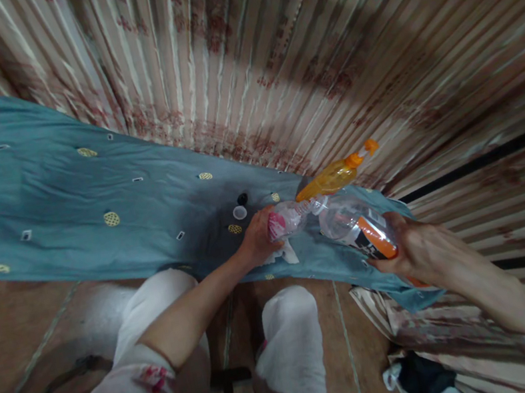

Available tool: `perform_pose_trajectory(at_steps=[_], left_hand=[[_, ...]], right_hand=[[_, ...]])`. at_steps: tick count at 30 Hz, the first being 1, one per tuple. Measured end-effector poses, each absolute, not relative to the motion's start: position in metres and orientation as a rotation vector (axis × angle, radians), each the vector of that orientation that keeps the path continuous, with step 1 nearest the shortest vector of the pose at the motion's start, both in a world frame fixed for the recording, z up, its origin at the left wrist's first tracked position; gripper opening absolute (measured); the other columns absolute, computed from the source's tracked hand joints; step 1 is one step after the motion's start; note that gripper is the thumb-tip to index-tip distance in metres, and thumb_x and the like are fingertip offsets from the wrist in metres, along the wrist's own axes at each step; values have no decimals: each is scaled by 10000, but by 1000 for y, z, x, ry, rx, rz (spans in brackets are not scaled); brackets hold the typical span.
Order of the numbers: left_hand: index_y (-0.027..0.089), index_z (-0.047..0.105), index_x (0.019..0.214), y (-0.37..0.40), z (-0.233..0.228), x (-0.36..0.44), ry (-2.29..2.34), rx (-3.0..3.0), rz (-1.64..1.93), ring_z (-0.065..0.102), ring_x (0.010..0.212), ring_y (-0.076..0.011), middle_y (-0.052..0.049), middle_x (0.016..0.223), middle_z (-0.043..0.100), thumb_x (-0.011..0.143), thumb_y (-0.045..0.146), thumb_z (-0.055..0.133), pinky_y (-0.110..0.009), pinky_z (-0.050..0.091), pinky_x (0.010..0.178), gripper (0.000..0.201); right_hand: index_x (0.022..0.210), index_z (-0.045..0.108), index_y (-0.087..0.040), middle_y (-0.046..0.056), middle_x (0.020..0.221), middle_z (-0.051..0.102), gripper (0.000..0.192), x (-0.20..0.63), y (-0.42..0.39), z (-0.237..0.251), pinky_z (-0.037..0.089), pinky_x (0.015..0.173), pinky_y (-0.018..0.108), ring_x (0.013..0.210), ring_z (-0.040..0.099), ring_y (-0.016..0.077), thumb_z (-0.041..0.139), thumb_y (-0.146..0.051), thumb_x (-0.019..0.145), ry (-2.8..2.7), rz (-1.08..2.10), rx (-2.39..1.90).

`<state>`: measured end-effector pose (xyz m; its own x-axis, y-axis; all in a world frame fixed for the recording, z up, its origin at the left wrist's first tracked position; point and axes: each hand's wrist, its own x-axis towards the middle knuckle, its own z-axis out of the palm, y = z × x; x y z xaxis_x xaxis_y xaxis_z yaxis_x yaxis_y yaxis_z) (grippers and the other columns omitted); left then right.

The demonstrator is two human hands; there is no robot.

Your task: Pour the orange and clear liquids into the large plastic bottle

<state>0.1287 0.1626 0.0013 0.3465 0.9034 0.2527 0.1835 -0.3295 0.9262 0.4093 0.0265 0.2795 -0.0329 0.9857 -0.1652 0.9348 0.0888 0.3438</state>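
My left hand (258,238) grips a small clear plastic bottle with a pink label (285,219), lying on its side over a blue cloth (65,204). My right hand (417,249) holds a larger clear bottle with an orange and black label (359,225), tilted so its neck meets the mouth of the small bottle. Just behind them lies an orange spray bottle (334,175). A white cap (239,212) and a black cap (242,198) rest on the cloth beside my left hand.
The blue cloth with yellow embroidered spots covers a low surface against a striped floral curtain (268,53). My knees in white trousers (291,333) are below, over a brown tiled floor (6,330). A dark bundle (419,379) lies at the lower right.
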Motion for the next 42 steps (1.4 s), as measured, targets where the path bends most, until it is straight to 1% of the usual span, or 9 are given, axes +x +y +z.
perform_pose_trajectory(at_steps=[4,7,14,19,22,26,30,35,42], left_hand=[[239,738,1607,165,2,128,972,1736,1016,778,1643,-517,-187,1700,822,682,145,1034,-759,624,1464,976],[229,737,1618,164,3,127,966,1737,1016,784,1640,-510,-193,1700,820,696,157,1032,-759,631,1461,971],[233,725,1643,162,3,128,974,1750,1029,790,1639,-491,-173,1708,824,708,111,1007,-716,637,1471,984],[251,750,1613,163,1,129,971,1751,1056,789,1629,-484,-157,1666,844,705,143,1006,-711,645,1465,950],[255,761,1596,163,0,129,971,1747,1062,791,1626,-488,-154,1648,850,684,152,1032,-692,651,1460,957],[244,753,1590,163,1,129,975,1748,1067,792,1623,-500,-163,1645,846,691,134,1026,-699,653,1455,946],[215,730,1602,162,0,129,972,1770,1051,777,1644,-514,-187,1692,826,727,124,1017,-738,629,1474,925],[211,706,1647,165,-3,129,956,1783,1025,767,1664,-511,-203,1738,806,717,124,1019,-750,603,1488,985],[211,729,1633,165,-2,128,954,1759,1038,762,1653,-526,-185,1707,822,695,148,1015,-721,617,1476,983]], right_hand=[[1241,719,-206,169,843,896,467,411,26,277,503,644,368,793,931,433,877,-565,988,1990,206,1909],[1241,707,-205,170,822,884,458,414,25,273,478,629,370,757,914,438,842,-560,986,2028,211,1897],[1231,701,-222,170,815,883,453,416,22,267,459,621,370,742,901,438,824,-586,992,2056,262,1913],[1205,692,-251,129,778,861,420,417,23,270,459,617,365,738,899,435,826,-589,994,2068,269,1900],[1187,679,-260,107,766,849,396,417,24,270,474,628,367,740,901,420,826,-576,999,2070,260,1888],[1223,704,-237,121,820,878,417,412,23,271,509,656,374,784,920,421,870,-539,988,2019,256,1907],[1205,723,-232,116,791,857,453,408,24,274,506,649,379,781,916,429,908,-586,993,1975,246,1900],[1196,712,-239,123,795,865,445,409,24,273,482,642,366,772,914,432,911,-576,985,1969,273,1894],[1181,705,-248,122,760,850,468,414,25,271,440,608,370,713,884,417,859,-648,994,2023,257,1890]])
